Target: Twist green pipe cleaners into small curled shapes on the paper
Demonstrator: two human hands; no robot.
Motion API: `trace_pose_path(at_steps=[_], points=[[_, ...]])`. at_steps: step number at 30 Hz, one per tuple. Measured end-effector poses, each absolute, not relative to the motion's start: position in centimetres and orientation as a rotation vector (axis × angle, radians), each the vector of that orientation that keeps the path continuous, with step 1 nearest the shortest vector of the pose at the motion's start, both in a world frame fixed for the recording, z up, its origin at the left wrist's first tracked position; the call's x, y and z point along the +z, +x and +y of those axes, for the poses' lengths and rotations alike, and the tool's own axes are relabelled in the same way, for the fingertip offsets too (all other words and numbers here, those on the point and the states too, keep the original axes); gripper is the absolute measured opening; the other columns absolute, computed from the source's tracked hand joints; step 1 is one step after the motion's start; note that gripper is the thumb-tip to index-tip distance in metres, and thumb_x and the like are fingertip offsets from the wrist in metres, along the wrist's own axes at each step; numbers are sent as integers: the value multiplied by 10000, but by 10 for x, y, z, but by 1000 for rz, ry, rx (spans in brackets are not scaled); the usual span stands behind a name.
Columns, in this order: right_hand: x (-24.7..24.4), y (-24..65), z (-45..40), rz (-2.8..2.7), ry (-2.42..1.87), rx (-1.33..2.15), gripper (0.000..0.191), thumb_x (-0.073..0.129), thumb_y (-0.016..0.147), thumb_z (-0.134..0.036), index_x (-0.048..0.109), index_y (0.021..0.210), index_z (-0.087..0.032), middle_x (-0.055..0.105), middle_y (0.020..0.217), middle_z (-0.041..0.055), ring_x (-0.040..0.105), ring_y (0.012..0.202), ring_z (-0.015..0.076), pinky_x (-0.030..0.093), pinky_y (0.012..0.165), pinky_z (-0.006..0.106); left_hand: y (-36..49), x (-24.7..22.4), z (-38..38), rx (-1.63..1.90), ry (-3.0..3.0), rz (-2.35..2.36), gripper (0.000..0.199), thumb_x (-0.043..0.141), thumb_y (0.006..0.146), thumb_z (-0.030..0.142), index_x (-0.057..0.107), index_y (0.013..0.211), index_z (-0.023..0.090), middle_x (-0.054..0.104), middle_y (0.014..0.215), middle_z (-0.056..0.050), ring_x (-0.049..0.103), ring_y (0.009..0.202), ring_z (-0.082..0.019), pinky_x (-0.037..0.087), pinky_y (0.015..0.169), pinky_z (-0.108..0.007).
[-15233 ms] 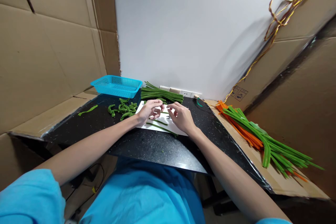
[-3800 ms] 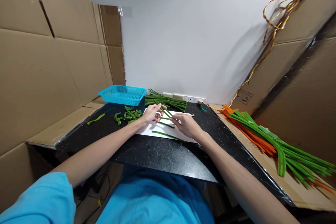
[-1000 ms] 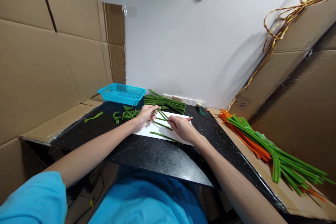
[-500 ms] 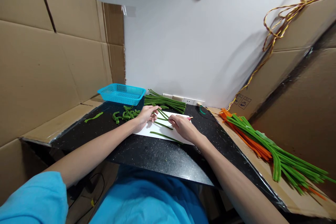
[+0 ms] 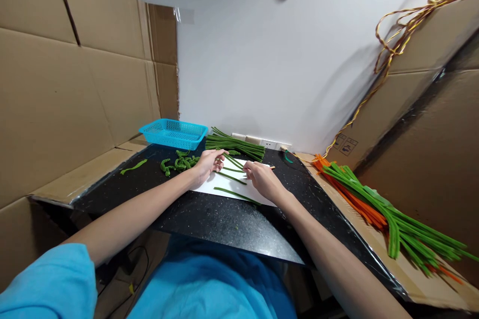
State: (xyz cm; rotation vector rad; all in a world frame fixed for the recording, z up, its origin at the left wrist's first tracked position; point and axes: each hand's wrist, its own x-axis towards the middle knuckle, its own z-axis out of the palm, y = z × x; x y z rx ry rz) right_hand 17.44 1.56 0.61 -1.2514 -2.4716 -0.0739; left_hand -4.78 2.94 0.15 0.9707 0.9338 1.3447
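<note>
My left hand [image 5: 209,165] pinches one end of a dark green pipe cleaner [image 5: 234,161] between thumb and fingertips. At the other end of that stem, my right hand [image 5: 262,178] closes its fingers, so the stem runs slanting between the two hands. Below them lies a sheet of white paper [image 5: 204,189]. Separate green pipe cleaner pieces [image 5: 237,195] rest on the paper, one near its front edge. A thin stick-like tip [image 5: 272,167] shows just beyond my right hand; the rest of it is hidden.
Bent green pieces [image 5: 182,163] lie left of the paper. Behind are a blue basket [image 5: 174,145] and a bundle of dark green stems [image 5: 239,147]. Light green stems [image 5: 377,204] and orange stems [image 5: 368,209] lie on cardboard at right. Cardboard walls [image 5: 93,79] stand left and right.
My right hand has shifted slightly to the right along the stem, showing more of it between the hands. My left hand has barely moved.
</note>
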Motion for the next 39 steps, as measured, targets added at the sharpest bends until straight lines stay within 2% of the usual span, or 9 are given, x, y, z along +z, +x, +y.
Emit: trace_pose_path(at_steps=[10,17,24,28,35,39], points=[[12,172,10,-2400,-1447,-183,172,475,1034,-118,638,1060,-166,677,880,78,576,769,181,290,663,255,-48,-1,32,1323,965,912,124,689,913,214,718,931,94,576,692,-5,520,473,-75,318,420,-208],[6,175,15,-2421,-1323,-139,191,453,1036,-99,626,1008,-175,648,856,63,555,759,179,314,677,251,-48,-1,32,1311,950,932,119,657,948,206,708,929,100,573,699,-1,516,469,-62,340,432,-196],[0,178,20,-2413,-1234,-118,194,464,1042,-120,638,977,-179,628,850,59,560,780,185,335,694,253,-48,-4,33,1318,1000,903,158,707,947,269,688,937,113,549,720,17,491,465,-45,303,430,-192],[-2,178,21,-2420,-1175,-115,203,467,1063,-173,643,963,-183,630,854,60,574,804,192,350,711,257,-47,-4,32,1281,1013,893,173,695,957,270,694,939,98,549,722,13,474,462,-39,303,428,-190],[3,174,12,-2432,-1106,-105,155,459,1076,-209,613,1083,-192,626,886,55,593,819,197,389,740,264,-44,-2,28,1207,1012,902,193,744,921,277,667,927,100,606,739,-15,506,482,-59,360,439,-202],[8,173,7,-2424,-1060,-64,153,459,1070,-223,574,1169,-202,634,897,50,598,820,202,415,757,277,-44,-5,29,1175,1036,874,268,808,867,322,643,889,111,622,779,-27,534,509,-62,334,414,-189]])
